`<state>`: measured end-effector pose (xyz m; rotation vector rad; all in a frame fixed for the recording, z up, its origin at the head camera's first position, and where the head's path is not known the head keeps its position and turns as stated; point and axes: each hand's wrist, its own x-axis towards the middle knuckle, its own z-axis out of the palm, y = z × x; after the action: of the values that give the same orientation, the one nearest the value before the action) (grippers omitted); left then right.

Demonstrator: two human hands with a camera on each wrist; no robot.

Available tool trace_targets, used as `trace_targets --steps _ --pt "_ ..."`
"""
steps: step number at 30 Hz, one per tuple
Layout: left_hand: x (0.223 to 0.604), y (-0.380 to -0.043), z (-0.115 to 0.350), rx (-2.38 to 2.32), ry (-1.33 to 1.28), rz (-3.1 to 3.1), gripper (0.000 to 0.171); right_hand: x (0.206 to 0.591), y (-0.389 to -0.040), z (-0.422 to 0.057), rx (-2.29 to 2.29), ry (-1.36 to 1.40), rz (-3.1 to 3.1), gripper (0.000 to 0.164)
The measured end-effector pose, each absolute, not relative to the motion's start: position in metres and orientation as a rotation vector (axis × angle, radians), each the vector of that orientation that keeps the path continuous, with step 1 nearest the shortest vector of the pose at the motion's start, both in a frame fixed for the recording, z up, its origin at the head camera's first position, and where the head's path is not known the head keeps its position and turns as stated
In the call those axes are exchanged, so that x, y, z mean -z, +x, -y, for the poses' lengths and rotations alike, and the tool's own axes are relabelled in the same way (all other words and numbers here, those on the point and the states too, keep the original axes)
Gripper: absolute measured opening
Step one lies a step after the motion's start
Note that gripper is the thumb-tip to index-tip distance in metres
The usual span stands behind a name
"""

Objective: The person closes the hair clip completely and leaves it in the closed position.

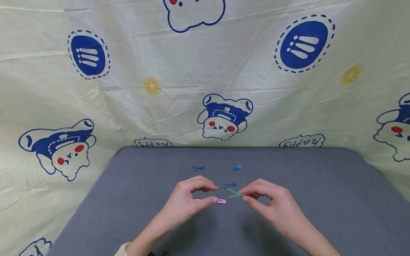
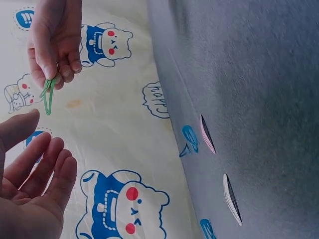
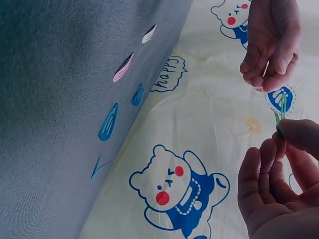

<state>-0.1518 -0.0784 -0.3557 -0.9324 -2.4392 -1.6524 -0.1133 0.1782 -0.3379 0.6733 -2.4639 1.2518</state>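
A green snap hair clip (image 1: 235,194), its two parts spread apart, is pinched at one end between thumb and index finger of my right hand (image 1: 272,195). It points toward my left hand (image 1: 189,195), which hovers opposite with curved fingers, a gap between thumb and fingertips, and nothing held. In the left wrist view, the green clip (image 2: 48,97) hangs beyond those fingertips. Beneath the left thumb in the head view, a pink hair clip (image 1: 221,201) lies partly covered. A white hair clip (image 2: 232,199) shows on the table in the left wrist view, mostly hidden by that hand from the head.
Three blue hair clips lie on the grey table (image 1: 144,185): a dark one (image 1: 198,168) at back left, a brighter one (image 1: 237,168) at back right, and another (image 1: 230,185) just behind the green clip. A printed cloth (image 1: 179,117) hangs behind the table's far edge.
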Motion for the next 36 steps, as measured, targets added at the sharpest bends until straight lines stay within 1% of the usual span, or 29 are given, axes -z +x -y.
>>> trace_targets --steps 7,11,14,18,22,33,36 --pt "0.353 -0.144 0.075 1.668 -0.927 2.421 0.018 0.339 -0.103 -0.175 -1.291 0.620 2.506 0.024" --pt "0.352 -0.141 0.073 1.676 -0.919 2.424 0.018 0.341 -0.100 -0.174 -1.291 0.642 2.481 0.022" --pt "0.352 -0.140 0.073 1.684 -0.927 2.427 0.019 0.343 -0.099 -0.173 -1.291 0.680 2.440 0.024" --pt "0.354 -0.139 0.072 1.698 -0.979 2.407 0.022 0.347 -0.100 -0.171 -1.290 0.732 2.394 0.026" --pt "0.358 -0.138 0.070 1.683 -1.049 2.367 0.023 0.351 -0.100 -0.170 -1.298 0.762 2.367 0.025" --pt "0.365 -0.138 0.065 1.670 -1.110 2.340 0.021 0.352 -0.098 -0.166 -1.347 0.725 2.415 0.019" --pt "0.367 -0.139 0.064 1.663 -1.129 2.310 0.018 0.352 -0.098 -0.165 -1.342 0.733 2.401 0.019"
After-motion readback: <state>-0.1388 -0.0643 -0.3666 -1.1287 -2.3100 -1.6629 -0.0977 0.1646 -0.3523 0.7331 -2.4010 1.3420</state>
